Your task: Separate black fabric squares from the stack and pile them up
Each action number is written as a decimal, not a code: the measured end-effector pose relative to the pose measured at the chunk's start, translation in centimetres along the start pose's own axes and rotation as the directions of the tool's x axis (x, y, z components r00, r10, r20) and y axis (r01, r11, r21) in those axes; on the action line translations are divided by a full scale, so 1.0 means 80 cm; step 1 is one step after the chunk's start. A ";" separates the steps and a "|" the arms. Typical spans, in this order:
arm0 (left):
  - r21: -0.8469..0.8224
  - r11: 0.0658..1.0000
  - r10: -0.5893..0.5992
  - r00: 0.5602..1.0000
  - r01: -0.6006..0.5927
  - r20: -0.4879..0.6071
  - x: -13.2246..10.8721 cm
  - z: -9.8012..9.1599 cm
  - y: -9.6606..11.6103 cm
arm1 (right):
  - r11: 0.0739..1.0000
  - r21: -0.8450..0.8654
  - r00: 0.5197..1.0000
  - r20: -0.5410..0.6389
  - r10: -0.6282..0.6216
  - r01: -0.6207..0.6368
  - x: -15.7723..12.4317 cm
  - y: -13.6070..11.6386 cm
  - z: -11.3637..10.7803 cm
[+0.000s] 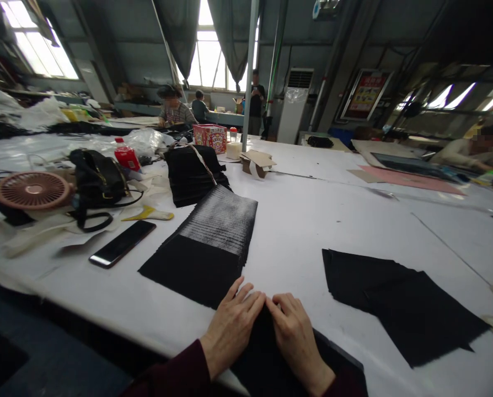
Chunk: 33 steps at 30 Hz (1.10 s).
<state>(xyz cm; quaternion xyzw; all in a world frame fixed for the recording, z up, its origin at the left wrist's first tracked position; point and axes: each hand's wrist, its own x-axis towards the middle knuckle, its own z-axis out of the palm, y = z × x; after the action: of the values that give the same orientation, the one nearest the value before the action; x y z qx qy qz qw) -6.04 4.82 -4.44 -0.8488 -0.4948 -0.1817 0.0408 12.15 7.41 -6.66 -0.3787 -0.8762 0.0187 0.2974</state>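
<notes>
My left hand [232, 323] and my right hand [293, 333] lie side by side on a black fabric piece [267, 358] at the near edge of the white table [312, 220]. The fingers of both are stretched out and pressed flat on the cloth, fingertips almost touching. A fanned stack of black fabric pieces [209, 245] lies just beyond my left hand. Off to the right of my right hand rest several overlapping black pieces [399, 303].
A smartphone [122, 243], a black bag [95, 179], a pink fan [33, 190] and a red-capped bottle [126, 154] sit at the left. A folded black pile [192, 173], a patterned tin [210, 137] and a pole [250, 77] stand further back. Other people work in the distance.
</notes>
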 end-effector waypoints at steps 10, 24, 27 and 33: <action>0.066 0.997 0.030 0.998 -0.033 0.051 0.003 -0.004 0.008 | 0.999 0.004 0.999 0.004 -0.042 0.042 -0.019 0.014 -0.019; 0.344 0.915 0.175 0.976 -0.210 0.131 0.011 -0.003 0.026 | 0.999 -0.027 0.999 0.030 -0.036 0.036 -0.028 0.019 -0.028; 0.384 0.887 0.217 0.966 -0.256 0.142 0.026 -0.003 0.018 | 0.999 -0.041 1.000 0.017 -0.022 0.023 -0.018 0.024 -0.025; 0.429 0.870 0.196 0.969 -0.243 0.151 0.040 0.007 0.013 | 0.998 -0.055 1.000 -0.003 -0.023 0.022 -0.010 0.036 -0.023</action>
<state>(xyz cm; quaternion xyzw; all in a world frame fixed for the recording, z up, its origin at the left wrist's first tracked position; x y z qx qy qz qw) -3.58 7.06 -3.73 -0.8758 -0.4250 -0.0141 0.2284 15.47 8.60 -6.29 -0.3769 -0.8801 -0.0096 0.2885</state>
